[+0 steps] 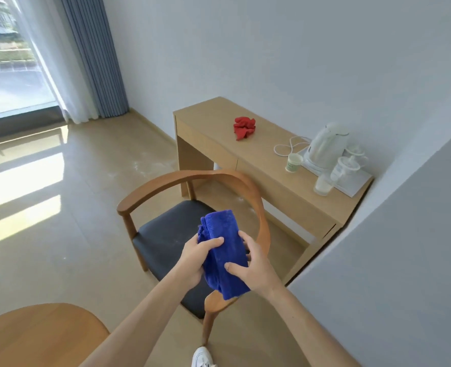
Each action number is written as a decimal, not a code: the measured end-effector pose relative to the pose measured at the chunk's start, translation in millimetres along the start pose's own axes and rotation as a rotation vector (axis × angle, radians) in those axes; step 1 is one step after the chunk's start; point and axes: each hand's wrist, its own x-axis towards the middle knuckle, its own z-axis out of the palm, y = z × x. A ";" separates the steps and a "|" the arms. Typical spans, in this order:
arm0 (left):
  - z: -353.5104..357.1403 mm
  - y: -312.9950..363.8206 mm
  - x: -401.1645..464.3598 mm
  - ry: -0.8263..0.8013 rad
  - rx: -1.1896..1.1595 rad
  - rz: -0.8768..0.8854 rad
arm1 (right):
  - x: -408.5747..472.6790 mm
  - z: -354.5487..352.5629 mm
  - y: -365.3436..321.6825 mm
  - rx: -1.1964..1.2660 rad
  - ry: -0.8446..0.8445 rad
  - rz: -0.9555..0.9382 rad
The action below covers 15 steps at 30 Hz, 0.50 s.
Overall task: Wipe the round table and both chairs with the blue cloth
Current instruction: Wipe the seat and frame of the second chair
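Head view: both hands hold blue cloth above dark seat of wooden chair. Left hand grips cloth's left edge, thumb curled over top. Right hand clamps right side, thumb pressed on front. Cloth bunched, folded, hanging between hands. Round table edge at lower left. Desk behind chair carries red rag, white kettle, paper cup.
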 end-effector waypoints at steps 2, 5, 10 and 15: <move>10.2 12.2 27.3 0.006 -0.032 0.001 | 32.4 -14.9 -2.7 -0.028 -0.029 0.016; 26.0 31.7 62.5 0.023 -0.079 0.012 | 77.7 -35.0 -6.9 -0.055 -0.060 0.005; 39.7 58.6 111.0 0.128 -0.132 0.004 | 144.6 -49.4 -12.6 -0.153 -0.113 -0.037; 37.7 72.6 159.6 0.285 -0.194 0.005 | 218.6 -48.5 -11.7 -0.199 -0.236 -0.093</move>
